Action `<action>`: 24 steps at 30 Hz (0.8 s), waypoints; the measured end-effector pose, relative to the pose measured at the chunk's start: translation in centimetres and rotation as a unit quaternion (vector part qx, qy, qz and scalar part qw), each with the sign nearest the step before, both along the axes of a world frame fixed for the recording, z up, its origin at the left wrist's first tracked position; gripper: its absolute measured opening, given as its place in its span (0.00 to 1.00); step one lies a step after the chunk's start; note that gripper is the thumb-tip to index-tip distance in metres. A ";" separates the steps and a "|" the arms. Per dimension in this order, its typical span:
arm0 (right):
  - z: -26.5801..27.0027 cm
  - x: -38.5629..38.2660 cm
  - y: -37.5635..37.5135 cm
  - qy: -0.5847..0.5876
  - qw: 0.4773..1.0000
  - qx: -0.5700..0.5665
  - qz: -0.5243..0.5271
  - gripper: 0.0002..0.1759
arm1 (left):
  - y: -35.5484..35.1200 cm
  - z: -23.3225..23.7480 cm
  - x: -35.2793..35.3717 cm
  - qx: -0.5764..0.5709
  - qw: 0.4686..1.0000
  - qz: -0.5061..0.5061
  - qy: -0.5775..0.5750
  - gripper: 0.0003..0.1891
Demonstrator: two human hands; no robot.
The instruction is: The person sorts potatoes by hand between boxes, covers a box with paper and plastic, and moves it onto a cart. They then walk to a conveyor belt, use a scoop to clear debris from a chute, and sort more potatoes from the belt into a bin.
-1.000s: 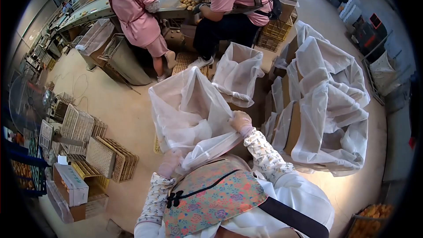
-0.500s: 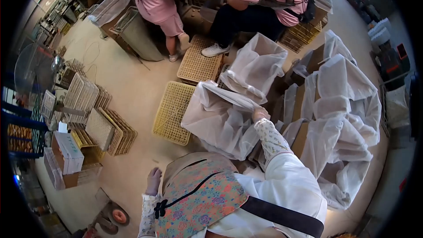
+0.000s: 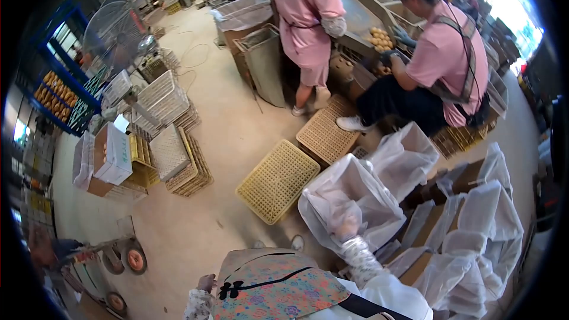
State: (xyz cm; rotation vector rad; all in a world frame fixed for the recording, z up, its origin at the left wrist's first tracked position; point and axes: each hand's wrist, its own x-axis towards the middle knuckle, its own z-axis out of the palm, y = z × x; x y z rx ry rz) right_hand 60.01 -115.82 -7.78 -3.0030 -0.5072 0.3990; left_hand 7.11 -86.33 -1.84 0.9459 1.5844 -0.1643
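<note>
My right hand (image 3: 348, 227) is at the near rim of an open box lined with a translucent white plastic bag (image 3: 323, 195). Its fingers are closed on the liner, though blur and the film partly hide them. A second box with the same kind of liner (image 3: 409, 157) stands right behind, touching the first. My left hand (image 3: 206, 283) hangs low beside my flowered apron, fingers loosely bent, with nothing seen in it. Left of the lined box, a yellow plastic crate (image 3: 278, 181) lies on the floor.
Several more lined cartons (image 3: 468, 243) stand at my right. Ahead, one person in pink (image 3: 453, 53) sits and another (image 3: 302, 24) stands beside a table with round yellowish produce (image 3: 379, 40). Stacked crates (image 3: 189, 166), a carton (image 3: 112, 154) and a wheeled cart (image 3: 133, 258) are at left.
My view has swung, so the surroundings appear shifted. My right hand has moved from the lined box's right-hand corner to its near rim. My left hand still hangs at my side.
</note>
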 end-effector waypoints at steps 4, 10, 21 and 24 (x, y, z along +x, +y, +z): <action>0.4 -6.1 4.8 0.089 0.989 -0.034 0.113 0.44 | 0.5 0.5 1.3 0.007 0.999 -0.034 0.005 0.16; -5.9 -2.2 4.0 0.126 0.981 -0.118 0.087 0.14 | 4.6 -1.0 0.4 0.008 0.994 -0.104 0.011 0.16; 0.0 -5.5 9.8 0.137 0.970 -0.153 -0.130 0.22 | 18.5 -5.0 -4.7 0.003 0.990 -0.127 -0.054 0.17; -1.2 -8.7 13.6 0.139 0.968 -0.130 -0.164 0.22 | 24.5 -8.4 -8.3 0.071 0.988 -0.093 -0.104 0.12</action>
